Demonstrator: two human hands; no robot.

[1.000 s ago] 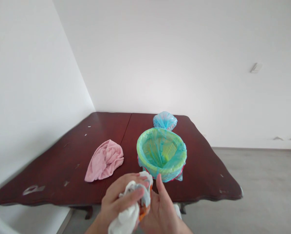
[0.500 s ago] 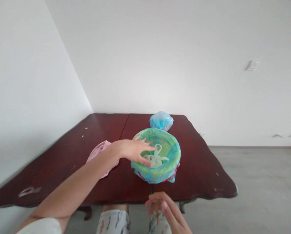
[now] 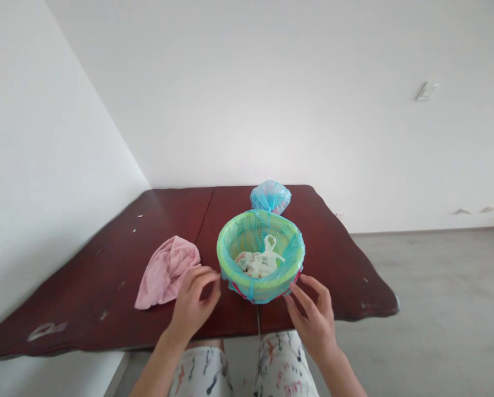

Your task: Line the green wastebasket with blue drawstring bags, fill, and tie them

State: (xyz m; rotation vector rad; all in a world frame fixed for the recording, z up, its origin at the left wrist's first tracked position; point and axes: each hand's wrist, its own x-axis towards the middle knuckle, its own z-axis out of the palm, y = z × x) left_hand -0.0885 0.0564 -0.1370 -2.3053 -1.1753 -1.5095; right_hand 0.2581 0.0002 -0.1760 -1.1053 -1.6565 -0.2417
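Observation:
A green plastic basket (image 3: 226, 259) stands on the table, lined with a thin blue plastic bag (image 3: 263, 295) folded over its rim. A reddish band shows below that rim. Inside lies a white knotted plastic bag (image 3: 261, 264) with its contents hard to make out. At the basket's left side is my left hand (image 3: 195, 298), fingers curved, thumb and index tips close but apparently apart, holding nothing visible. My right hand (image 3: 315, 314) is at the front right, thumb and index closed at the blue bag's folded edge.
A crumpled pink cloth (image 3: 168, 270) lies left of my left hand. Behind the basket sits a tied blue plastic bag (image 3: 270, 196). The dark red wooden table (image 3: 346, 281) has a wavy edge, with my legs (image 3: 286, 358) below its front. White walls stand behind and left.
My left hand has drawn back from over the basket to its left side. My right hand has risen from the table's front edge to the basket's front right. The view has shifted slightly.

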